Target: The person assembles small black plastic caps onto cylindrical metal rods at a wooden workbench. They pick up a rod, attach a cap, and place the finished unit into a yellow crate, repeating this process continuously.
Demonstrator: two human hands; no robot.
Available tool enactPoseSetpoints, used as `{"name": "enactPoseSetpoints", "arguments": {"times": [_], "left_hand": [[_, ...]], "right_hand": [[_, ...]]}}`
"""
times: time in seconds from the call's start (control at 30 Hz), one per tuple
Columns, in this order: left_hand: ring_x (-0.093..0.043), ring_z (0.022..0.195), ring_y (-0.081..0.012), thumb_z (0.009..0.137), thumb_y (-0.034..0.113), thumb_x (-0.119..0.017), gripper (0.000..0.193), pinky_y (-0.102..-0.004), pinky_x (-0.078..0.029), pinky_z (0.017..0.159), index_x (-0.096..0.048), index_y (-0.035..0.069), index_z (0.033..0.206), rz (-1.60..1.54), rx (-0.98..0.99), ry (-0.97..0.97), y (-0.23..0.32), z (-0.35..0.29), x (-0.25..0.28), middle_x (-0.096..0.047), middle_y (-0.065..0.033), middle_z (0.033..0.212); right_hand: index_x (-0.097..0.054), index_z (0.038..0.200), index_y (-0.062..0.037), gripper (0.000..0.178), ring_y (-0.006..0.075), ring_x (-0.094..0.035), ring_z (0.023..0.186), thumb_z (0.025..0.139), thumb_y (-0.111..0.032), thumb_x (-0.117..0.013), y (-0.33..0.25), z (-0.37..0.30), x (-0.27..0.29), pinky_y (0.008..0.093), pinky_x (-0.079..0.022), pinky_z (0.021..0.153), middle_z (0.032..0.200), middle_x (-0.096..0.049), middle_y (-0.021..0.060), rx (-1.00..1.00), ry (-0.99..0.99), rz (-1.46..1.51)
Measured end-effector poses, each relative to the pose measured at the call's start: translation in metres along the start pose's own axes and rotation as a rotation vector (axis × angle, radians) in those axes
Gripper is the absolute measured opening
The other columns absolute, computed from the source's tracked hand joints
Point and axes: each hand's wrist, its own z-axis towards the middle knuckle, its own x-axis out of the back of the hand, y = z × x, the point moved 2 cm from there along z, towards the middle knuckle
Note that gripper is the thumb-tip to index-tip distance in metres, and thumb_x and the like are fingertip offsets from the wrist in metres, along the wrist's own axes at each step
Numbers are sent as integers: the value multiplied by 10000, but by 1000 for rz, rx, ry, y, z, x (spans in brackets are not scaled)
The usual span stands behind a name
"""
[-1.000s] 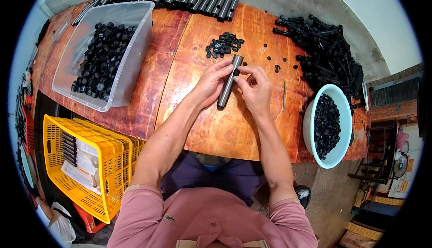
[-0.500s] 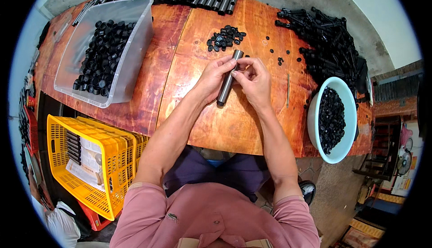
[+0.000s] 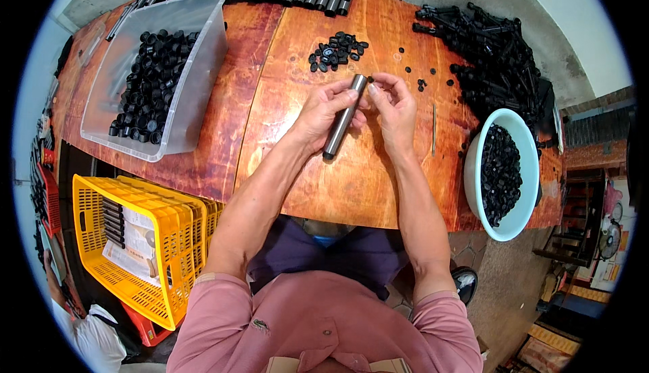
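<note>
— What are the hands doing?

— The left hand (image 3: 323, 112) is wrapped around a grey metal tube (image 3: 345, 116), holding it slanted above the wooden table (image 3: 270, 89). The right hand (image 3: 392, 106) has its fingertips pinched together at the tube's upper end (whatever sits between them is too small to make out).

— And around them?

— Just beyond the tube's tip lies a small pile of black caps (image 3: 336, 50). A clear bin (image 3: 203, 68) of black caps sits at the far left, a pale blue bowl (image 3: 524, 150) of them at the right edge, and a yellow crate (image 3: 172, 238) stands below the table.
</note>
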Motion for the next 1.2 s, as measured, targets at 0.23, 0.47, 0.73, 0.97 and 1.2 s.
{"name": "enactPoseSetpoints", "arguments": {"times": [0.23, 0.47, 0.73, 0.97, 1.2], "left_hand": [[-729, 780, -179, 961, 172, -675, 493, -374, -642, 741, -510, -4, 1391, 87, 39, -70, 0, -1, -10, -710, -143, 1051], [-735, 906, -222, 916, 167, -729, 608, -410, -618, 871, -454, -9, 1428, 93, 72, -108, 5, -2, -13, -705, -156, 1090], [-730, 947, -239, 909, 167, -737, 645, -423, -604, 909, -411, -7, 1438, 123, 63, -118, 5, -6, -16, -677, -168, 1149], [-729, 939, -258, 929, 155, -703, 580, -403, -614, 866, -417, -23, 1401, 79, 59, -139, 8, -8, -21, -669, -193, 1127], [-719, 774, -203, 960, 220, -644, 329, -390, -630, 769, -558, -28, 1159, 129, 164, -134, 6, -8, -17, -699, -156, 976]], "right_hand": [[-671, 1084, 14, 224, 57, -595, 712, 924, -134, -721, -2, 5, 13, 202, -485, 625, 853, -659, 16, -80, -88, -43], [-685, 1050, 18, 217, 58, -596, 707, 909, -139, -733, -9, 6, 18, 201, -484, 629, 824, -675, 24, -117, -104, -38], [-675, 1040, 48, 223, 99, -642, 756, 889, -104, -734, -14, 7, 18, 244, -525, 677, 868, -703, 80, -126, -134, -49], [-668, 1044, 47, 250, 99, -643, 754, 863, -101, -759, -12, 6, 19, 233, -525, 660, 862, -704, 81, -61, -83, 4], [-679, 1001, 46, 216, 69, -598, 664, 856, -91, -761, -12, 4, 16, 219, -484, 586, 820, -693, 60, -6, -64, -40]]}}
